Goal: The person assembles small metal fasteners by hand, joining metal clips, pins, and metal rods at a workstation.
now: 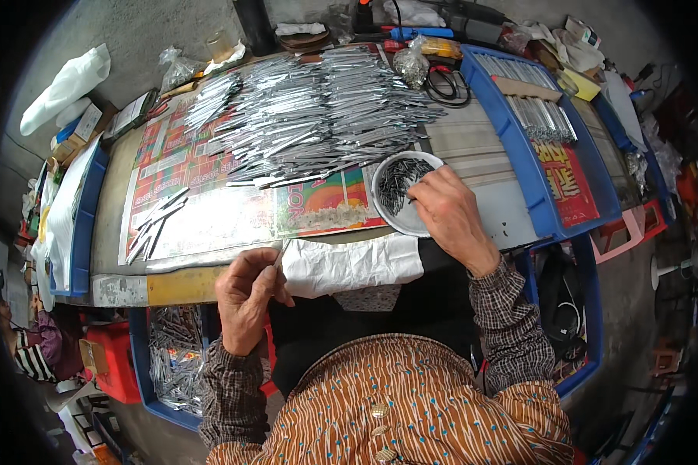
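My right hand [448,213] reaches over the rim of a round white bowl [390,222], its thumb and fingers pinched together at the small dark metal pieces [399,180] inside. Whether a piece sits between those fingertips is hidden. At the table's front edge, my left hand [248,296] is closed with the thumb against the fingers; what it pinches, if anything, is too small to tell. Just right of it a white cloth [353,263] hangs over the edge. Beyond the bowl lies a wide heap of thin silvery metal strips [295,116].
A few loose strips [157,225] lie at the table's left. On the right stands a blue tray [520,167] with bundled strips and a red packet [562,182]. Black-handled scissors [446,85] lie behind. Below the table are blue crates, one holding strips [177,364].
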`<action>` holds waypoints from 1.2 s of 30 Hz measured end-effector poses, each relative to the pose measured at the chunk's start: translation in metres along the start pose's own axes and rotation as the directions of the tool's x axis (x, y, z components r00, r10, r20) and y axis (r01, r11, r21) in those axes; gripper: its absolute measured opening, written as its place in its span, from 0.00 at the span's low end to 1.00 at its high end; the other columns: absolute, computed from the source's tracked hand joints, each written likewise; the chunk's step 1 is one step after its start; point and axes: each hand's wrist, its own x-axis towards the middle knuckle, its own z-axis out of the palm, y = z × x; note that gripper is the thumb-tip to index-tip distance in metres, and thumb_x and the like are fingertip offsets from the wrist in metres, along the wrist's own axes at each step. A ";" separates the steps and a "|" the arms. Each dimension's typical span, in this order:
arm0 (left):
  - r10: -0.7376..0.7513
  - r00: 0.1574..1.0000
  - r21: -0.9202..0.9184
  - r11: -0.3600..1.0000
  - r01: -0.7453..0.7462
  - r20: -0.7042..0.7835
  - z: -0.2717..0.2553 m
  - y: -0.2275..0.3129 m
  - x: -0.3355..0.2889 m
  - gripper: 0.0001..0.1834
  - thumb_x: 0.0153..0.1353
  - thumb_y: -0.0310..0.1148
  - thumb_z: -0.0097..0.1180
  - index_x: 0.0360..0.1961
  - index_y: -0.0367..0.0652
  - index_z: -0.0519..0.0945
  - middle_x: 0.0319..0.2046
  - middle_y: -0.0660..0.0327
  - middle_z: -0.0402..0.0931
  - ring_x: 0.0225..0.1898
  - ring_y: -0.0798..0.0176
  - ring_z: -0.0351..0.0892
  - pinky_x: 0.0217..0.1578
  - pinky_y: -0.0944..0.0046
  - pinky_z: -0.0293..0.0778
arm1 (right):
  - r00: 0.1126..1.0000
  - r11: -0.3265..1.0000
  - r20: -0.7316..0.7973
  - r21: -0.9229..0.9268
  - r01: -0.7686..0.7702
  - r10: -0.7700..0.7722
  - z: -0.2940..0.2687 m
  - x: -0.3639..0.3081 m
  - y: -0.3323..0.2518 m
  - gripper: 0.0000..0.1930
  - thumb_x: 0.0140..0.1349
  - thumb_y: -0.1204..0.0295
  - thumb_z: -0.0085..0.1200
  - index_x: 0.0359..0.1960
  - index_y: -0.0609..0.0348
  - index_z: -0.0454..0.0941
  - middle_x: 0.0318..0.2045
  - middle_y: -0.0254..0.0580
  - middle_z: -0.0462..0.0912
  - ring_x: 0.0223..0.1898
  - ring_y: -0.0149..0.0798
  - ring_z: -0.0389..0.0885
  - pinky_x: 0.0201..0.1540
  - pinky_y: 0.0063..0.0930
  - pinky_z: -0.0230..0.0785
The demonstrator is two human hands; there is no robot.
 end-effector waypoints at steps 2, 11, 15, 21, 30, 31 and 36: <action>-0.015 1.000 -0.020 1.000 0.015 -0.011 0.007 -0.002 -0.001 0.09 0.63 0.25 0.49 0.42 0.29 0.73 0.23 0.62 0.72 0.22 0.72 0.71 0.24 0.70 0.74 | 1.000 1.000 0.000 0.003 0.000 0.000 0.002 0.001 0.000 0.03 0.49 0.76 0.54 0.25 0.63 0.74 0.25 0.43 0.73 0.34 0.46 0.71 0.35 0.37 0.67; -0.028 0.998 0.038 0.999 0.026 0.057 0.021 -0.007 -0.003 0.08 0.64 0.25 0.50 0.39 0.29 0.74 0.23 0.63 0.72 0.23 0.73 0.72 0.26 0.72 0.73 | 0.988 0.977 -0.003 -0.149 -0.154 0.155 0.006 0.004 -0.010 0.07 0.49 0.74 0.56 0.19 0.61 0.71 0.23 0.43 0.72 0.33 0.46 0.72 0.32 0.39 0.67; -0.019 1.000 0.085 0.996 0.017 0.022 0.026 -0.007 -0.004 0.09 0.63 0.28 0.52 0.37 0.29 0.74 0.19 0.63 0.71 0.20 0.72 0.70 0.24 0.70 0.73 | 0.988 0.975 0.005 -0.163 -0.151 0.154 0.010 0.003 -0.004 0.05 0.47 0.77 0.56 0.22 0.62 0.71 0.23 0.44 0.71 0.32 0.48 0.71 0.33 0.41 0.65; 0.002 1.000 0.080 0.997 -0.003 0.019 0.029 -0.006 -0.006 0.09 0.63 0.28 0.52 0.37 0.31 0.73 0.20 0.63 0.72 0.19 0.72 0.71 0.23 0.72 0.72 | 0.992 0.974 0.086 -0.217 -0.070 0.090 0.004 0.004 0.000 0.03 0.48 0.76 0.49 0.21 0.62 0.69 0.23 0.46 0.72 0.34 0.48 0.72 0.34 0.40 0.65; -0.022 0.994 -0.025 0.999 0.025 0.108 0.037 -0.009 -0.008 0.07 0.63 0.24 0.50 0.40 0.31 0.72 0.24 0.62 0.73 0.22 0.73 0.72 0.24 0.74 0.69 | 0.974 0.976 0.105 -0.111 -0.187 0.199 -0.011 0.000 0.000 0.04 0.46 0.81 0.50 0.25 0.66 0.73 0.23 0.51 0.75 0.33 0.51 0.76 0.35 0.38 0.69; -0.027 0.995 -0.047 0.998 0.032 0.097 0.040 -0.010 -0.009 0.07 0.63 0.24 0.50 0.40 0.32 0.72 0.25 0.62 0.73 0.21 0.73 0.72 0.22 0.75 0.68 | 0.966 0.967 0.069 0.040 -0.251 0.247 -0.016 -0.002 -0.007 0.05 0.45 0.82 0.50 0.27 0.65 0.73 0.23 0.50 0.75 0.31 0.51 0.77 0.33 0.37 0.69; -0.048 0.989 -0.047 0.997 0.055 0.139 0.049 -0.015 -0.010 0.08 0.63 0.29 0.51 0.39 0.33 0.72 0.24 0.60 0.73 0.19 0.71 0.71 0.20 0.74 0.68 | 0.930 0.837 0.086 0.411 -0.361 0.358 -0.026 -0.013 -0.041 0.08 0.48 0.83 0.52 0.32 0.66 0.74 0.28 0.48 0.79 0.30 0.43 0.80 0.32 0.28 0.72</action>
